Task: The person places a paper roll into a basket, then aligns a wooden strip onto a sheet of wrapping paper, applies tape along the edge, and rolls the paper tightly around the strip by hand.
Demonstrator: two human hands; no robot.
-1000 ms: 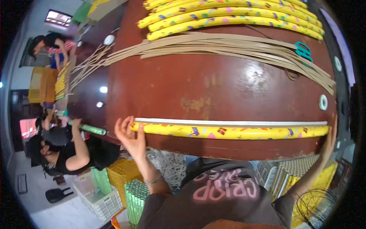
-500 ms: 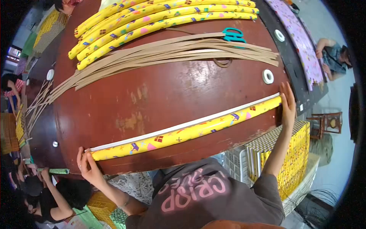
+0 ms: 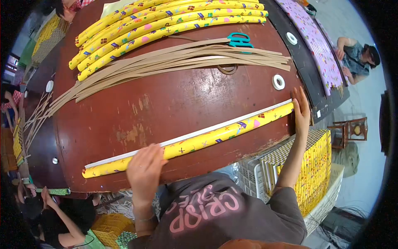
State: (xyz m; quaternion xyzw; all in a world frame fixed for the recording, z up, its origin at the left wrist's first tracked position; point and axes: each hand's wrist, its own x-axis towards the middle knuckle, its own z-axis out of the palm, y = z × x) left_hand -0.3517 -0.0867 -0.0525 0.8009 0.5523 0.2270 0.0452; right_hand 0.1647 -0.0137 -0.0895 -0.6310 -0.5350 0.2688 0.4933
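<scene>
A long roll in yellow patterned wrapping lies slantwise along the near side of the red-brown table, with a white strip along its far edge. My right hand is at the roll's right end, fingers stretched out and palm against the end. Over the left part of the roll is my left hand, blurred by motion, so its finger shape and any hold are unclear. The roll's left end shows free of both hands.
Several yellow rolls, brown strips, green scissors and a white tape roll lie farther back on the table. Crates of rolls stand at right. Other people work at left and right.
My left hand has left the roll's left end and moved right along it. My right hand stays at the right end. The view has turned toward the right.
</scene>
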